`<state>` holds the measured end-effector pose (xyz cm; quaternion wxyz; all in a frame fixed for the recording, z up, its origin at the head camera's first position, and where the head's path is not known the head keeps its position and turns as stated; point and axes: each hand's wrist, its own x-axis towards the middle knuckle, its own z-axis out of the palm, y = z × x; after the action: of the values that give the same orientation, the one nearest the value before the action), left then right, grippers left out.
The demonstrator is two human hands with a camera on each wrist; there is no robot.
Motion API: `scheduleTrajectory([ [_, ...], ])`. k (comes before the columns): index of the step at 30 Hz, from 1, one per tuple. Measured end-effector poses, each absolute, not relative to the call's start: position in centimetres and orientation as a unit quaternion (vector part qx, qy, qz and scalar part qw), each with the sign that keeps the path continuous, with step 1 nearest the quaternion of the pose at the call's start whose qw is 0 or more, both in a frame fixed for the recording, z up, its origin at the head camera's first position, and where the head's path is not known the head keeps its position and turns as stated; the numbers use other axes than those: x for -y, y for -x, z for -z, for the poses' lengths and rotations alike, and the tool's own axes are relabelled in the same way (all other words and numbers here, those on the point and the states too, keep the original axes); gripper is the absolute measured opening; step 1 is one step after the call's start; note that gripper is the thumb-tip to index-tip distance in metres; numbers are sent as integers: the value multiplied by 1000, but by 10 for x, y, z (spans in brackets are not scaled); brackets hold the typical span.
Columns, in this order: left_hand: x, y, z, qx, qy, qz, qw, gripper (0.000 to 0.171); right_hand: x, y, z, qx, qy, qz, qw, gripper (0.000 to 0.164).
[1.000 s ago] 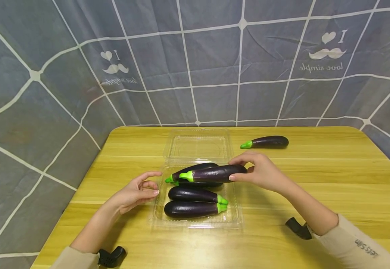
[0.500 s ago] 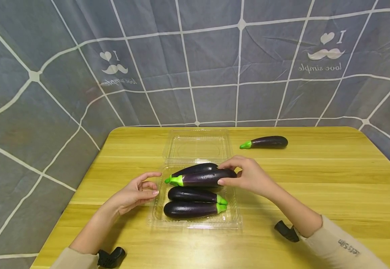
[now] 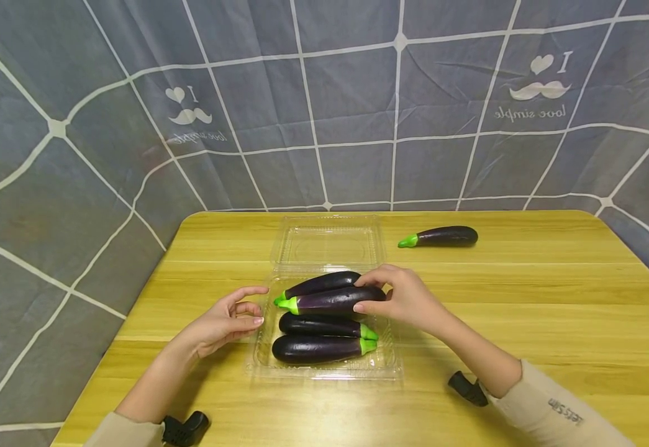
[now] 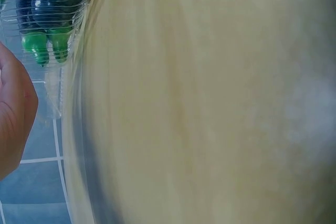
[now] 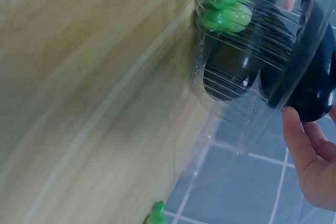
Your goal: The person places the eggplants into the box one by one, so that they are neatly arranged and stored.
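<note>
My right hand pinches an eggplant by its rounded end, thumb in front and fingers behind. The held eggplant lies low in a clear plastic clamshell box, green stem pointing left. Behind it sits another eggplant with its stem also to the left. In front are two more, an eggplant and the nearest eggplant, both with stems to the right. My left hand is at the box's left side, fingers loosely bent, holding nothing. From the right wrist, the held eggplant's dark end shows at the fingertips.
The box's clear lid lies folded back behind it on the wooden table. One more eggplant lies at the back right. A grey patterned curtain hangs beyond the table's far edge.
My right hand has moved left and lowered the eggplant into the box, between the rear one and the front two. The left hand has stayed in place.
</note>
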<state>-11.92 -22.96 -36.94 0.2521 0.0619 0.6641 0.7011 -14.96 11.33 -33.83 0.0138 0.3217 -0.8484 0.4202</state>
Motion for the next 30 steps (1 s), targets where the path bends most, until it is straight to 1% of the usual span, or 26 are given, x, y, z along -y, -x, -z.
scheduleTrajectory([
  [11, 229, 122, 370, -667, -65, -698, 253, 61, -109, 147, 345, 856, -323, -401, 43, 29],
  [25, 232, 120, 370, -668, -76, -696, 253, 62, -104, 144, 352, 864, -312, -392, 52, 30],
  [30, 232, 119, 372, -664, -80, -699, 252, 60, -101, 142, 355, 868, -316, -378, 69, 30],
])
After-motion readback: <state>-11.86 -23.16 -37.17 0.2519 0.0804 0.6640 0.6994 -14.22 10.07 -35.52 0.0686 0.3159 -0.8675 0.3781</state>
